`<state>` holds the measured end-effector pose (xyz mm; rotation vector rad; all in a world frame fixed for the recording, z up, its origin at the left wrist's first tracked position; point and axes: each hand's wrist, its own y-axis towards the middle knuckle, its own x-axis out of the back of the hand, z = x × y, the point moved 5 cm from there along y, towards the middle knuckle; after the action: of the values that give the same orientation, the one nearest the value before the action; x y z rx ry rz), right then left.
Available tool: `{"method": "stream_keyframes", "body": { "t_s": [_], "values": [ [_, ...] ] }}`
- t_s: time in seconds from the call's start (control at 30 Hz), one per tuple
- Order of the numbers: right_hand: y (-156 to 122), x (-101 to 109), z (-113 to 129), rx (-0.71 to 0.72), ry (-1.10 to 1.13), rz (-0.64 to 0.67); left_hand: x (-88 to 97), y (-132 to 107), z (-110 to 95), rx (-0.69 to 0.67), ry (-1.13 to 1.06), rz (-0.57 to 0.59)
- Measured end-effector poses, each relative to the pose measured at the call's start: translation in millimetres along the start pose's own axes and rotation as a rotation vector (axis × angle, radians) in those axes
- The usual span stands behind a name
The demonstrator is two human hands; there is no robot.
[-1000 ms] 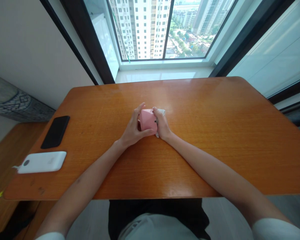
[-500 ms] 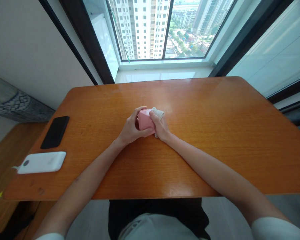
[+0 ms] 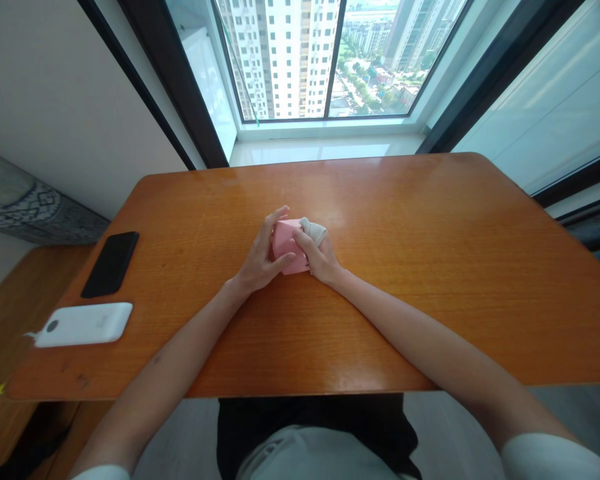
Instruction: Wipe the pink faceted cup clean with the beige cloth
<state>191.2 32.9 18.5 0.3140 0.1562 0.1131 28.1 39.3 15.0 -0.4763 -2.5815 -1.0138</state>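
The pink block looks matt and smooth, the white cloth soft, the wooden tabletop glossy-varnished.

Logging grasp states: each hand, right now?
Left hand: closed, holding pink box.
Right hand: closed on the same box, white cloth at its fingers.

White short-sleeved shirt with dark lower garment
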Motion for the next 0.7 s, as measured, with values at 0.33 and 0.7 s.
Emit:
{"method": "stream_keyframes", "body": {
  "t_s": [0.33, 0.7],
  "values": [
    [14.9, 7.4, -12.1, -0.226, 0.399, -0.151, -10.8, -1.6, -12.6, -0.192, 0.317, 0.085],
    [21.4, 10.1, -17.0, -0.33, 0.328, -0.026, -8.3, -3.4, -12.0, -0.183, 0.398, 0.184]
  ]
}}
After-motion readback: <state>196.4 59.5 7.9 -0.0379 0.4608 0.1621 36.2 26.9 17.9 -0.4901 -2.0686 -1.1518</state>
